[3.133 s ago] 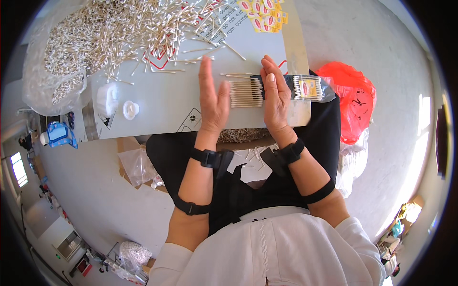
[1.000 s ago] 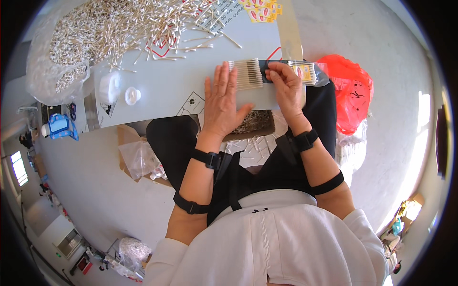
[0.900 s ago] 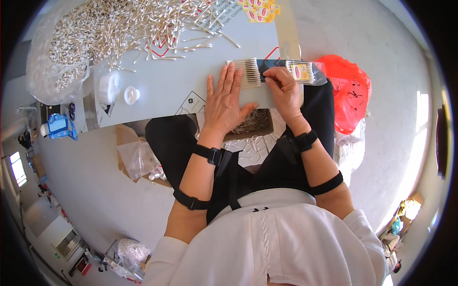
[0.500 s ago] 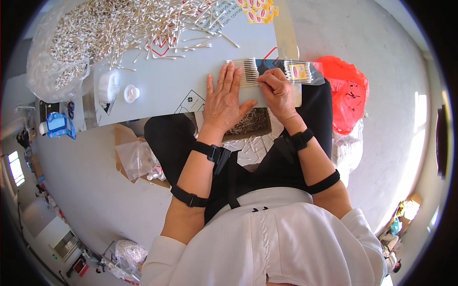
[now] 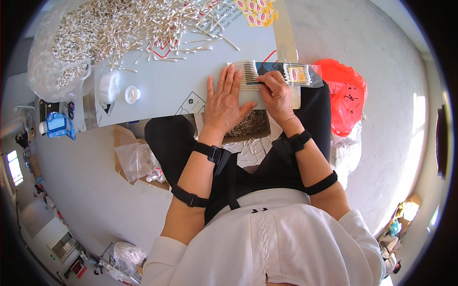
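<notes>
A row of cotton swabs (image 5: 248, 72) lies side by side near the table's front right edge. My left hand (image 5: 223, 102) rests flat, fingers stretched, fingertips at the left ends of these swabs. My right hand (image 5: 276, 95) is closed in a pinch at the row's right end; a small dark bit shows at its fingertips, too hidden to name. Just beyond it lies a clear plastic bag (image 5: 315, 76) with a dark blue part. Swabs with a yellow card (image 5: 296, 74) sit on or in this bag; I cannot tell which.
A big heap of loose swabs (image 5: 119, 28) covers the far left of the table (image 5: 157, 90). White plastic tubs (image 5: 132, 94) stand at left, yellow cards (image 5: 257, 12) lie at the back. Below are a box of swabs (image 5: 250, 125) and a red bag (image 5: 341, 100).
My right hand has shifted slightly, and a small dark bit now shows at its fingertips. The left hand stays nearly in place on the table.
</notes>
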Motion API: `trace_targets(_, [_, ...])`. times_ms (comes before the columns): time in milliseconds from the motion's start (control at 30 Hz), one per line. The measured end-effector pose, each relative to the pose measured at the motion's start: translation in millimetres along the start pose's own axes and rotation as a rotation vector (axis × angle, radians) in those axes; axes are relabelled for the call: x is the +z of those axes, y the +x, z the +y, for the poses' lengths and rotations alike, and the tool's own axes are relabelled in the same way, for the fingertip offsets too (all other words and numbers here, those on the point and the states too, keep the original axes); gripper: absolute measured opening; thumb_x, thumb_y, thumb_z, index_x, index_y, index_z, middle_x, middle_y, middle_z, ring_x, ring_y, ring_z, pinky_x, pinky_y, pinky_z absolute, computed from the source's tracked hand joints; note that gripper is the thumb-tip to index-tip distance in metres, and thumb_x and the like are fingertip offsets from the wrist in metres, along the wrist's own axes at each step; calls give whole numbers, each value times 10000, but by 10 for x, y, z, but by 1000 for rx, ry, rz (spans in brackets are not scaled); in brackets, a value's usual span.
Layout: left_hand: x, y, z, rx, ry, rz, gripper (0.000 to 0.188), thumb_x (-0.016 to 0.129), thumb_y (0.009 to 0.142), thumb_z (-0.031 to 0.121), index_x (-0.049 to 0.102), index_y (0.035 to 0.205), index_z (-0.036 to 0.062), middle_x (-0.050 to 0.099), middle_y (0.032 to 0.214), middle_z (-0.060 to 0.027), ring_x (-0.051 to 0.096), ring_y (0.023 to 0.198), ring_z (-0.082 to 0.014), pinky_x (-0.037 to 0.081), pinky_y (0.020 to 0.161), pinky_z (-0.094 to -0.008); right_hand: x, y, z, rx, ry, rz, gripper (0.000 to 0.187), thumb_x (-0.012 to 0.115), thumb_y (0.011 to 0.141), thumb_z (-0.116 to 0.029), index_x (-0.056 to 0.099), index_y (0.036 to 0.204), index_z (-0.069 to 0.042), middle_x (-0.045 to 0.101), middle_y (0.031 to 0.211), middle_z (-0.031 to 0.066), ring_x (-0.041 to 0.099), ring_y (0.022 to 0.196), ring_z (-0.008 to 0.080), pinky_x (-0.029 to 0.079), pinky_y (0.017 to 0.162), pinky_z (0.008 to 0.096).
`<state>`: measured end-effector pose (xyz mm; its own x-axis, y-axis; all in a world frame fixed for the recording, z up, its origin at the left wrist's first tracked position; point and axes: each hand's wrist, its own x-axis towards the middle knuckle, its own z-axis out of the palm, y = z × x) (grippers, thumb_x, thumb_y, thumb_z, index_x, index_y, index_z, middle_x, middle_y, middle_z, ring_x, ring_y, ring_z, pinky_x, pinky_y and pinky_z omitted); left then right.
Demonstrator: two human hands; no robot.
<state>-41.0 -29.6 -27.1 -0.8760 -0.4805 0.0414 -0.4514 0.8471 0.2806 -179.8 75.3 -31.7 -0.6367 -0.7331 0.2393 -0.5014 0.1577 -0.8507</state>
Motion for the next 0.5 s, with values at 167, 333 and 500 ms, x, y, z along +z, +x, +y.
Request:
trace_targets(167, [3,1,2,-1,-1,8,935,589,837,611,243,1527,83,203,1602,-111,189,1480,-267,100,1190,-531,2,10,6,-15,-35,-10,139,639,802,11,673,927,-38,595,889,122,626,761,316,515,667,379])
trace_targets(333, [-8,3,11,-15,-8,-7,931,623,830,582,263,1520,73,213,1600,-103,188,1481,-252,98,1196,-521,-6,20,6,-38,-63,-33,157,640,799,12,670,943,-41,600,901,125,628,753,320,514,659,385])
trace_targets(500, [1,3,5,-9,-8,8,932,625,827,582,266,1518,69,216,1598,-104,191,1479,-252,101,1195,-522,9,22,-25,57,-20,-11,224,653,789,-4,662,1007,-52,607,916,123,628,754,326,514,666,392])
